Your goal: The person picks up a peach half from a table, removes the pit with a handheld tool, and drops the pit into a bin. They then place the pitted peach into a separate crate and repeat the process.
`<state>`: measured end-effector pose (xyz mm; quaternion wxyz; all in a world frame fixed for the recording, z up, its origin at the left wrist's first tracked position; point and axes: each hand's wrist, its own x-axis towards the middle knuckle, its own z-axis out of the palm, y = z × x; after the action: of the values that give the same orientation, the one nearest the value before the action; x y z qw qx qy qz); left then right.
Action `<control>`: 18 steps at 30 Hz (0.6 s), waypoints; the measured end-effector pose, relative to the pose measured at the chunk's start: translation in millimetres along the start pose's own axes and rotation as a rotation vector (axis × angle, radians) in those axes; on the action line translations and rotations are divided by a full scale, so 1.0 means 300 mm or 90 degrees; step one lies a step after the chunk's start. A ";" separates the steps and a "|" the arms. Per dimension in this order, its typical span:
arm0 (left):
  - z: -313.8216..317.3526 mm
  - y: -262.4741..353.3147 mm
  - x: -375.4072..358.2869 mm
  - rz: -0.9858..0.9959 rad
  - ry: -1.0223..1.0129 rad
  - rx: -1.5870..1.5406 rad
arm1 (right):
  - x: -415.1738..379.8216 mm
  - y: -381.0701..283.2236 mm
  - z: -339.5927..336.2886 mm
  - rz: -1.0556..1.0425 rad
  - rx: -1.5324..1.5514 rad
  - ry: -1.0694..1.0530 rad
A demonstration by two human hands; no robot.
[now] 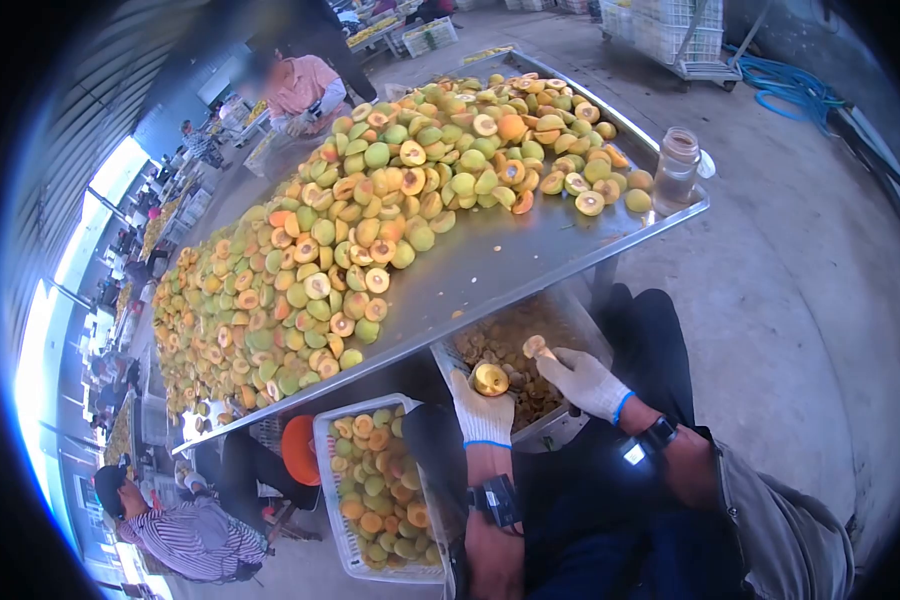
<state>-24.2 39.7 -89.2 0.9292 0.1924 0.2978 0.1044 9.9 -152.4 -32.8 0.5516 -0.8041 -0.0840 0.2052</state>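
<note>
- The fruit half (491,379) sat in the left hand (484,418), cut face up, above the bin (582,324).
- The bin held brown pieces. The edge of the table (530,262) overhung its far end, and both hands hid part of its contents.
- A white crate (324,480) of halved fruit stood to the left of the bin; an orange bowl (299,450) was just beside it.
- A heap of cut fruit (370,200) covered much of the table. A clear jar (677,170) stood at its right corner.
- One co-worker (195,532) sat at the lower left; another (302,92) was across the table.
- The table was smooth, shiny metal with a raised rim. The fruit half was round, yellow and hollowed.
- Both hands wore whitish fabric gloves with blue cuffs.
- The left hand was partly curled, cupping the fruit half.
- The right hand (588,385) was nearly closed, its fingertips pinching a small piece (537,347), apparently a pit, though detail was poor.
</note>
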 end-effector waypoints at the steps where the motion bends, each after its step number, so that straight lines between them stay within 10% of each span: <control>1: 0.007 0.015 -0.016 0.006 0.002 -0.002 | -0.005 -0.016 -0.014 0.125 0.086 -0.066; 7: -0.091 0.038 -0.030 0.297 -0.106 0.464 | -0.015 -0.029 -0.024 0.112 0.137 -0.108; 18: -0.035 0.148 -0.045 0.125 -0.147 0.198 | 0.018 0.079 -0.002 0.029 -0.019 -0.055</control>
<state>-44.7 78.9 -71.4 0.9016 0.3722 0.1819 0.1244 12.7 -159.8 -55.7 0.5306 -0.8043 -0.0926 0.2509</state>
